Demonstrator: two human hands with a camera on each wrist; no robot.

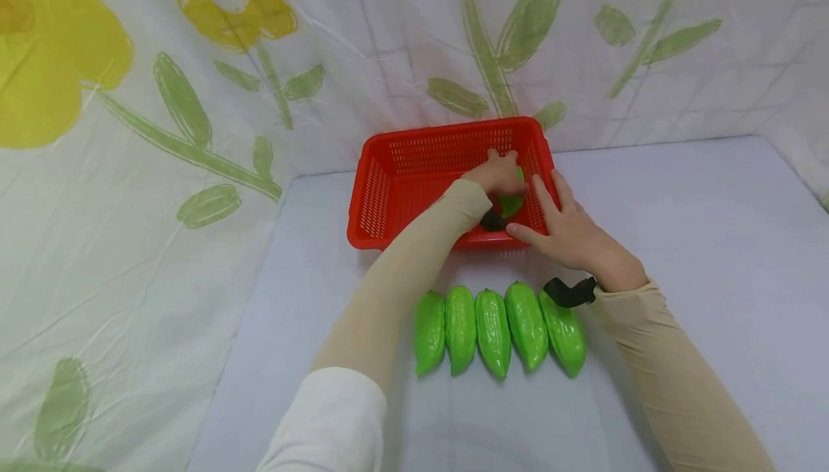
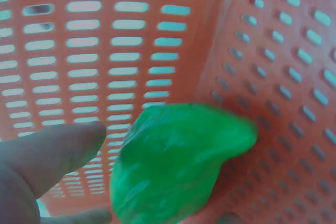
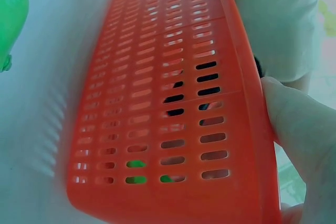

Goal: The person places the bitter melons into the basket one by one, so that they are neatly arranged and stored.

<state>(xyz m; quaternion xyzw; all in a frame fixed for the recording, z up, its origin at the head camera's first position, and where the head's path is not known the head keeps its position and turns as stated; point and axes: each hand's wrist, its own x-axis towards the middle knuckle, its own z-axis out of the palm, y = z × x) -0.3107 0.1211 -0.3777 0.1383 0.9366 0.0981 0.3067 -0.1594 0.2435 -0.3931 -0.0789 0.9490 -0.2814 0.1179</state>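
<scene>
My left hand (image 1: pixel 497 173) reaches down inside the red plastic basket (image 1: pixel 447 242), at its right end. Beside its fingers lies a glossy green vegetable (image 2: pixel 178 161), ridged and tapering to a point, in the corner by the slotted walls. In the left wrist view, one straight finger (image 2: pixel 63 148) is apart from that vegetable. My right hand (image 1: pixel 573 238) rests on the basket's front right corner with fingers spread, thumb on the front rim. The right wrist view has the thumb (image 3: pixel 299 124) against the rim, and bits of green show through the slots.
Several more glossy green vegetables (image 1: pixel 494 332) lie side by side in a row on the pale table (image 1: pixel 311 278), in front of the basket. Behind the basket hangs a flower-printed cloth (image 1: pixel 401 62). A black wrist camera (image 1: pixel 570 292) overlaps the rightmost vegetable.
</scene>
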